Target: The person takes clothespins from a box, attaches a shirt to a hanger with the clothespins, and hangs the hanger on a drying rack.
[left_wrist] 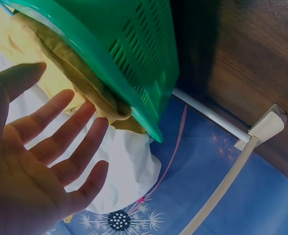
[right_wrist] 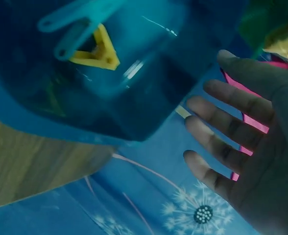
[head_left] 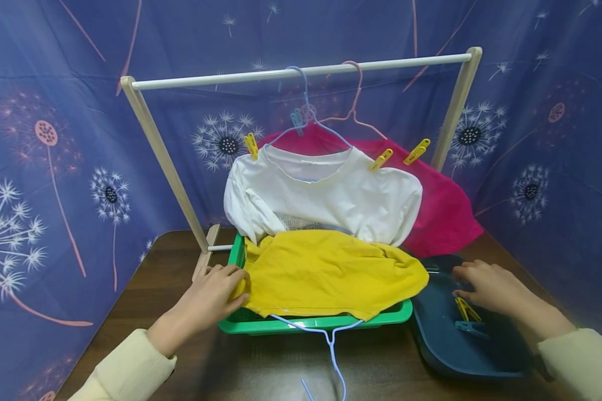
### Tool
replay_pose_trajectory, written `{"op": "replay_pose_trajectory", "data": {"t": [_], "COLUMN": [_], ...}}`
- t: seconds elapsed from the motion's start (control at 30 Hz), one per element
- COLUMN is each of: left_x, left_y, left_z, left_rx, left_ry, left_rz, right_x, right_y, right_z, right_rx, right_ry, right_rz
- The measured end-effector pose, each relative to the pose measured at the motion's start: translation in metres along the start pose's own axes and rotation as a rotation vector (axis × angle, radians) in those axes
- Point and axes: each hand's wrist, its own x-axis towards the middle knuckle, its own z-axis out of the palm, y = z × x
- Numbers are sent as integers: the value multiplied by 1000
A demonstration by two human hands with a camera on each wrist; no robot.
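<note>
A yellow garment [head_left: 331, 273] lies over a green basket [head_left: 326, 322], and a blue hanger [head_left: 331, 334] sticks out from under its hem toward me. My left hand [head_left: 215, 295] is at the garment's left edge with loosely bent fingers; in the left wrist view its palm faces the cloth and grips nothing. Over the dark blue basin [head_left: 431, 334] on the right hovers my right hand [head_left: 491, 287], fingers spread and holding nothing in the right wrist view. Below it in the basin lie a yellow clothespin [head_left: 467, 309] and a blue clothespin [head_left: 471, 328].
Behind the basket stands a rack with a white rail [head_left: 205, 81]. A white shirt [head_left: 326, 195] on a blue hanger and a magenta garment [head_left: 446, 206] on a pink hanger hang from it. Yellow clothespins [head_left: 381, 160] clip their shoulders. A patterned curtain [head_left: 55, 195] surrounds the brown table [head_left: 145, 284].
</note>
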Motion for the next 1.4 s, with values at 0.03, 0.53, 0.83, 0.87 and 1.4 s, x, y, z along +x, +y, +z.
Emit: {"op": "replay_pose_trajectory", "data": {"t": [0.03, 0.53, 0.83, 0.87, 1.4], "left_x": [-1, -6, -4, -4, -1], "left_y": [0, -1, -4, -5, -9], "left_z": [0, 14, 19, 20, 12], "left_rx": [-3, 110, 135, 142, 114], "left_ry": [-10, 68, 139, 143, 93], "left_rz": [-1, 67, 113, 118, 130], "right_x": [-1, -14, -23, -24, -31], "right_y": [-1, 0, 3, 3, 7], "right_z": [2, 29, 36, 37, 51], "right_rx": [-6, -26, -67, -77, -155], "right_ry": [-12, -105, -99, -93, 0], "right_rz": [-5, -38, -69, -75, -114]}}
